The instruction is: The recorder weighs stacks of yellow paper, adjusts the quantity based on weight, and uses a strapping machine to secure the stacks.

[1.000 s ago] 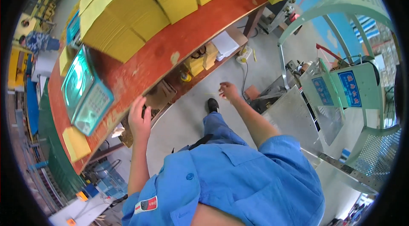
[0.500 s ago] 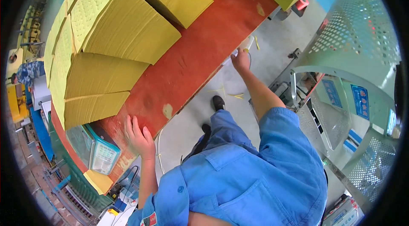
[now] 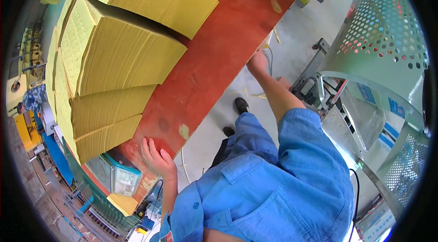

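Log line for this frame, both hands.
left hand: on red tabletop; right hand: at its edge, fingertips hidden; yellow stacks: on tabletop

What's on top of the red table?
Yellow stacks, a teal scale and a small yellow piece; the left hand is at the edge. The stacks hide the table beneath them.

Since a second ago, the left hand (image 3: 158, 159) has moved onto the red table (image 3: 205, 69) by its near edge; the right hand (image 3: 258, 63) has reached that edge farther right, fingertips now hidden.
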A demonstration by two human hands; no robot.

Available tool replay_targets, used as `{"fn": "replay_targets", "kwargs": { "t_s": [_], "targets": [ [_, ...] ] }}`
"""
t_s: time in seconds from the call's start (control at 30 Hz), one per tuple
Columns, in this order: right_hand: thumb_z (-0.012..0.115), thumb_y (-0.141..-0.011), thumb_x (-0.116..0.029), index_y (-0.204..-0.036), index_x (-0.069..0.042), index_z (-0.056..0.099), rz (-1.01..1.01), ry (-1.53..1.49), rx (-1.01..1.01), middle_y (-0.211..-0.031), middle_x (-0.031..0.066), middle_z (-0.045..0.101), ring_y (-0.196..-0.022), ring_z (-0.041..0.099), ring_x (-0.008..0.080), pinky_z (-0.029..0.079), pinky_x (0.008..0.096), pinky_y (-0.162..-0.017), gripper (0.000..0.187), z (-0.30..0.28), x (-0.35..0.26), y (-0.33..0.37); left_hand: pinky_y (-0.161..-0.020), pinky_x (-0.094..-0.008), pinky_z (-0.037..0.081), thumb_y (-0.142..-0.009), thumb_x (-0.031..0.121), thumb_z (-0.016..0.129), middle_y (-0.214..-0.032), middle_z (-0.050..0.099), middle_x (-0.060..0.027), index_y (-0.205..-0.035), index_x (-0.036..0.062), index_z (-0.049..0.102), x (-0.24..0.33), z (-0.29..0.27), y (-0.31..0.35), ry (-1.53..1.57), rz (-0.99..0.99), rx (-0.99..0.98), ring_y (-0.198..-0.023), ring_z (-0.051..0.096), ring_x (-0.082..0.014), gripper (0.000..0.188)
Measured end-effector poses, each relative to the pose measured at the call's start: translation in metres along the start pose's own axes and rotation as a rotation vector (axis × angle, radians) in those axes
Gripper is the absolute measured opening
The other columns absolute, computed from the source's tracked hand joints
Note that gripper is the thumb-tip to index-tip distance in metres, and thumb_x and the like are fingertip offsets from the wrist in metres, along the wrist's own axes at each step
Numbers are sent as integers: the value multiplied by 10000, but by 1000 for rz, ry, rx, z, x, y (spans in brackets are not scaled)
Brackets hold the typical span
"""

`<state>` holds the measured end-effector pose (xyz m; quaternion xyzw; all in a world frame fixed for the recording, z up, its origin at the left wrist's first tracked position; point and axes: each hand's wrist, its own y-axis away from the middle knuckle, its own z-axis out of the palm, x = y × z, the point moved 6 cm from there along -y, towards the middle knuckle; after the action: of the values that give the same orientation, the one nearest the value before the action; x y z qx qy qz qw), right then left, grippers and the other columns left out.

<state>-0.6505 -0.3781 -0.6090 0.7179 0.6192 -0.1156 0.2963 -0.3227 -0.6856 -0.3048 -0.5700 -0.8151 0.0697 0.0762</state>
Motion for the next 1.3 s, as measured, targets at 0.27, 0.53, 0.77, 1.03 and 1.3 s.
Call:
{"fn": "replay_targets", "kwargs": {
  "t_s": [0.27,0.53,0.77,1.03,1.3],
  "targets": [
    [711,-763,-200,-1108,-67,575,120,-56,155,-1183,180,545,-1054,583,397,518,500,-860,394,7,18,-4,-1071,-549,342,-972,228,439,-1415,458,-228,-1327,-5,506,0,0,5,16,5,23,-1287,438,-431,430],
    [702,-781,-257,-1083,-11,607,64,-202,-27,-1082,261,647,-1028,636,385,505,480,-882,400,47,34,-32,-1065,-532,357,-970,237,442,-1408,469,-226,-1316,-9,521,0,-2,2,-9,7,24,-1277,451,-425,432],
    [676,-843,-303,-1099,-34,619,-240,-461,21,-1006,183,682,-953,649,339,515,442,-804,377,114,51,-62,-1081,-530,344,-894,187,545,-1401,476,-225,-1308,-1,533,-12,-4,8,0,-28,31,-1288,443,-426,455],
    [636,-887,-352,-1133,-93,604,-160,-1093,-338,-915,98,666,-737,623,232,476,381,-580,359,33,127,-41,-1076,-515,346,-804,166,634,-1390,482,-212,-1260,14,573,-5,-17,9,77,-180,87,-1293,447,-396,485],
    [628,-863,-144,-1113,-120,604,151,-829,-417,-879,-5,627,-648,566,103,428,261,-469,252,-22,54,65,-1067,-498,364,-820,190,630,-1368,494,-202,-1223,9,590,-1,-29,11,161,-141,162,-1281,452,-380,444]
  ]
}}
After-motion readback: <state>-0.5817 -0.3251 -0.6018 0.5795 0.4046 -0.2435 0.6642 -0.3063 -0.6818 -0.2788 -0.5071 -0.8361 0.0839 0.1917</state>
